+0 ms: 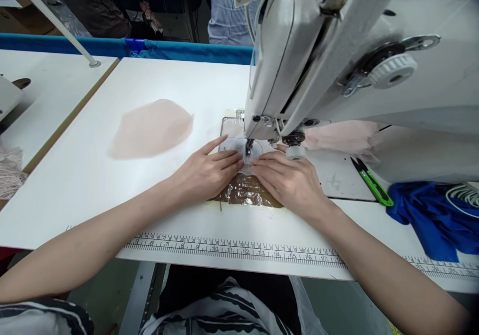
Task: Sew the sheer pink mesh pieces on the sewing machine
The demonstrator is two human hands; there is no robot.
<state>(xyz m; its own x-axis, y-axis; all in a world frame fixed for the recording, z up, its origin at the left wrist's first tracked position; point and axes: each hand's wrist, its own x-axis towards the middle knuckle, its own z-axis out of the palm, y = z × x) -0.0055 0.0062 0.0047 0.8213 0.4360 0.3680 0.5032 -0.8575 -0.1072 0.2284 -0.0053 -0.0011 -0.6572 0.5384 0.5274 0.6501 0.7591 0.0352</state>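
My left hand (211, 173) lies flat to the left of the sewing machine's presser foot (249, 147), fingers stretched out and thumb apart. On the other side, my right hand (286, 178) rests with straight fingers pointing in toward the needle area. Both sets of fingertips press down around a small pale piece (245, 169), mostly hidden, whose kind I cannot make out. Below it, brown tape with a shiny clear cover (245, 191) is stuck to the table. A thin pale pink fabric piece (153, 129) lies flat to the left of my hands.
The sewing machine head (284, 51) looms over the right side. More pink fabric (342, 136) lies behind its needle. Green thread snips (374, 183) and a blue cloth (430, 215) sit at right. A printed ruler (232, 250) runs along the front edge. Other people are beyond the table.
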